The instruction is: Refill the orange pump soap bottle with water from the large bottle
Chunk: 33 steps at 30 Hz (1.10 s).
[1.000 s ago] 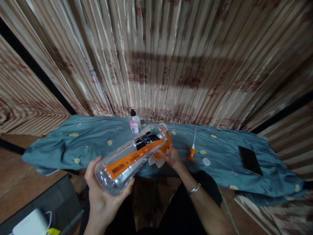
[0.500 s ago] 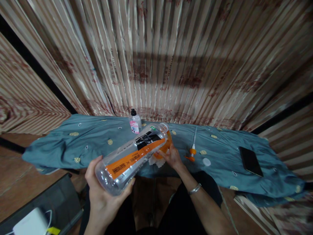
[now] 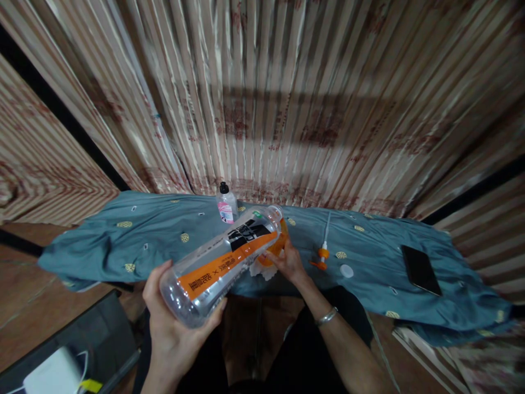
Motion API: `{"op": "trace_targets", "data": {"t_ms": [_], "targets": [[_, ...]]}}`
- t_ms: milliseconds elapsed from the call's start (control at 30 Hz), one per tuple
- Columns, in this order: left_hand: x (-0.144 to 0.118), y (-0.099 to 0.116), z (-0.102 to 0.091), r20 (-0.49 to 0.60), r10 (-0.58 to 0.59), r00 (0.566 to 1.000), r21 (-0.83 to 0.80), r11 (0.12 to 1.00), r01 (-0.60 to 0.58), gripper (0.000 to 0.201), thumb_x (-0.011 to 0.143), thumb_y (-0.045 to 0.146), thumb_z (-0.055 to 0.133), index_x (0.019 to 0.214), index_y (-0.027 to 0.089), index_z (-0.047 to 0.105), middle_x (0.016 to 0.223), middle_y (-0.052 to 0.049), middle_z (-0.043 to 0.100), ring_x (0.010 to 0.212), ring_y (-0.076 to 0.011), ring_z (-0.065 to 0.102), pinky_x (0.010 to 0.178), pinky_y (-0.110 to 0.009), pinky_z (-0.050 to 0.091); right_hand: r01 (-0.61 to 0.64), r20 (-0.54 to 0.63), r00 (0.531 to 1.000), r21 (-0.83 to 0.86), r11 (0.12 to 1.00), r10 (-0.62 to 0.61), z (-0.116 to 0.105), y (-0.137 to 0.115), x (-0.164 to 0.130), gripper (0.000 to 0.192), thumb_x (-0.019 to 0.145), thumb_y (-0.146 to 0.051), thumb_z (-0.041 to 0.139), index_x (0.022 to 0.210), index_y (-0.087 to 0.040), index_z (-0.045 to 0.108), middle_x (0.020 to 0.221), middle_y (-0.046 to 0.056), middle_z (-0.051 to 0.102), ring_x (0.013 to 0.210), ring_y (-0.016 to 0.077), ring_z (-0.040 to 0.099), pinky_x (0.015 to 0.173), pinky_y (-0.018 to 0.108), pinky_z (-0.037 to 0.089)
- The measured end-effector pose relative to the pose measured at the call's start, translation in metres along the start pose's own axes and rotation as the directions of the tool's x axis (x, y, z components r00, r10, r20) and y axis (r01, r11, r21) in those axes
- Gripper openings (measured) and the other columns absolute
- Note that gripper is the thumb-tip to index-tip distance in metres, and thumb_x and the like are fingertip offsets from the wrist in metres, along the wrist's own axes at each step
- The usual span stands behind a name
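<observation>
A: Left hand [image 3: 172, 323] cups the base of a clear bottle [image 3: 223, 262], fingers wrapped on it; it's tilted, orange and black label up.

B: Right hand [image 3: 289, 262], fingers clamped near its neck, above the blue-clothed counter [image 3: 369, 246].

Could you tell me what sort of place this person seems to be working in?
Probably a makeshift home or storeroom corner, not a workshop: a blue patterned cloth covers a low surface against stacked printed boards, with a small pump bottle and a phone lying on it.
</observation>
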<state>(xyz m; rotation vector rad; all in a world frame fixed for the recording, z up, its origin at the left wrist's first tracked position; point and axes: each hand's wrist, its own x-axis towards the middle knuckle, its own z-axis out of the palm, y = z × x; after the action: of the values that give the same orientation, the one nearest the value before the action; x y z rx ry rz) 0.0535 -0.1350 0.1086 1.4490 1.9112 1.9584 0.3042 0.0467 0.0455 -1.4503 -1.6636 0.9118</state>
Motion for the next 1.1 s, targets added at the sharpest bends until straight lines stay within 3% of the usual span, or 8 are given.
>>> {"op": "trace_targets", "data": {"t_ms": [67,200,333,500,800,933,1100], "targets": [[0.000,-0.002,0.000,-0.014,0.029,0.999,0.020,0.999,-0.029,0.113,0.071,0.075,0.109,0.162,0.027,0.062,0.152,-0.014,0.069,0.125,-0.0336,0.080,0.113,-0.053,0.074,0.005,0.003,1.000,-0.005,1.000,-0.005,0.000,0.001,0.000,0.065,0.088,-0.045,0.098,0.143,-0.026,0.070,0.131,0.013,0.097,0.126,0.0400,0.095,0.106,0.050,0.077],[0.000,-0.001,0.000,0.014,-0.040,0.999,0.016,0.999,0.040,0.111,0.074,0.073,0.107,0.164,0.027,0.060,0.150,-0.015,0.069,0.123,-0.0331,0.080,0.113,-0.054,0.074,0.011,-0.012,1.000,-0.018,1.000,-0.011,0.001,0.005,0.000,0.068,0.089,-0.048,0.098,0.147,-0.026,0.070,0.131,0.012,0.097,0.125,0.0396,0.095,0.106,0.050,0.078],[0.001,-0.006,-0.002,-0.009,0.006,1.000,0.036,0.999,-0.005,0.117,0.066,0.078,0.109,0.160,0.026,0.062,0.148,-0.014,0.069,0.121,-0.0325,0.079,0.106,-0.050,0.075,0.025,-0.015,1.000,-0.019,1.000,-0.025,0.002,0.008,-0.001,0.068,0.090,-0.049,0.098,0.148,-0.026,0.070,0.133,0.012,0.097,0.125,0.0391,0.095,0.107,0.050,0.078],[0.000,-0.010,-0.002,0.012,0.026,1.000,0.035,0.999,-0.026,0.112,0.074,0.072,0.108,0.166,0.027,0.061,0.153,-0.014,0.069,0.124,-0.0316,0.079,0.109,-0.048,0.074,0.040,-0.018,0.999,-0.022,0.999,-0.040,0.004,0.010,0.000,0.067,0.091,-0.051,0.097,0.146,-0.025,0.069,0.130,0.014,0.097,0.124,0.0396,0.095,0.102,0.049,0.079],[-0.001,-0.014,-0.002,0.003,0.078,0.997,0.041,0.996,-0.078,0.114,0.073,0.071,0.109,0.167,0.027,0.062,0.154,-0.014,0.070,0.126,-0.0319,0.080,0.112,-0.048,0.073,0.016,-0.023,1.000,-0.021,1.000,-0.017,0.003,0.007,0.000,0.067,0.088,-0.051,0.098,0.142,-0.025,0.069,0.132,0.015,0.096,0.124,0.0407,0.095,0.105,0.049,0.078],[-0.001,-0.019,-0.002,0.011,0.101,0.995,0.038,0.994,-0.102,0.117,0.074,0.073,0.109,0.170,0.028,0.060,0.154,-0.012,0.071,0.124,-0.0299,0.081,0.108,-0.043,0.073,0.025,-0.009,1.000,0.017,1.000,-0.025,0.002,0.008,0.000,0.068,0.087,-0.051,0.098,0.143,-0.026,0.068,0.131,0.015,0.097,0.123,0.0414,0.095,0.104,0.050,0.078],[0.001,-0.015,-0.001,0.004,0.136,0.991,0.066,0.989,-0.136,0.115,0.075,0.077,0.106,0.170,0.030,0.061,0.148,-0.010,0.071,0.117,-0.0309,0.081,0.099,-0.045,0.076,0.028,-0.017,0.999,0.011,1.000,-0.028,0.004,0.010,0.000,0.067,0.088,-0.051,0.096,0.143,-0.026,0.067,0.129,0.014,0.097,0.120,0.0408,0.095,0.101,0.050,0.078]]}}
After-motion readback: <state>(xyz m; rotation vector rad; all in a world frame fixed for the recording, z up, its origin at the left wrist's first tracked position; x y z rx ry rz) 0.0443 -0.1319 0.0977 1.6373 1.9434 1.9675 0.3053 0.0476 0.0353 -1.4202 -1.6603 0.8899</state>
